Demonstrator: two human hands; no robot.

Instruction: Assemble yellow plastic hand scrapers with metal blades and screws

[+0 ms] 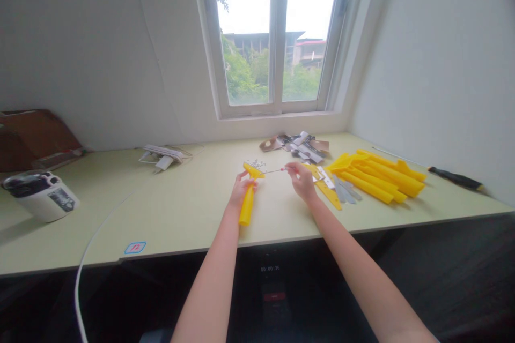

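My left hand (240, 188) is closed around the neck of a yellow T-shaped scraper handle (247, 208), its grip pointing down towards the table's front edge. My right hand (301, 181) pinches a small screwdriver (276, 171), and its thin shaft reaches left to the head of the scraper handle. Whether the tip touches a screw there is too small to tell. Just behind the handle's head lies a scatter of small screws (257, 164). Close to my right hand are flat yellow strips (330, 194) and grey metal blades (346, 191).
Several yellow scraper handles (374, 176) are piled at the right, with a black-handled screwdriver (454, 178) beyond them. Packaging scraps (301, 146) lie below the window. Leftward are a power strip (164, 154), a white container (44, 201), a cardboard box (36, 136) and a white cable (89, 246).
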